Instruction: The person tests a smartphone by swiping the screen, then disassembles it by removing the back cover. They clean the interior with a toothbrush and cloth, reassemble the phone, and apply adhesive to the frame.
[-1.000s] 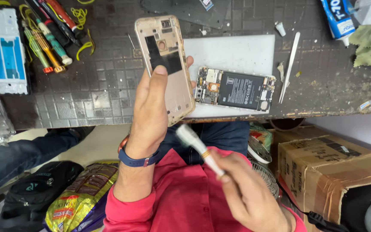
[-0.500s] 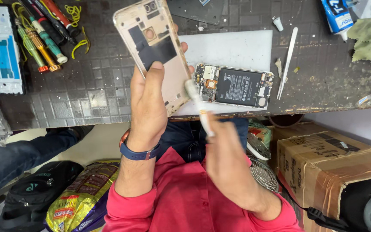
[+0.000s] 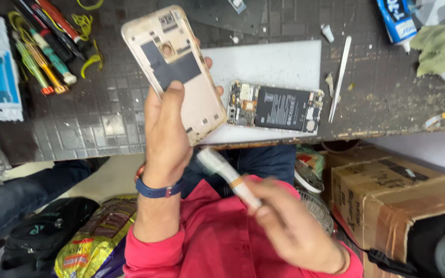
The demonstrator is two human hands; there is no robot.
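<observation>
left hand [image 3: 167, 135] raised, grip on phone back cover [image 3: 176, 69].

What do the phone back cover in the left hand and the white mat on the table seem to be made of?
The back cover in the left hand looks like thin metal or metal-look plastic: pale gold, matte, rigid, with dark patches inside. The white mat looks like smooth plastic or silicone: flat, even, slightly glossy. Neither can be told for certain.
</observation>
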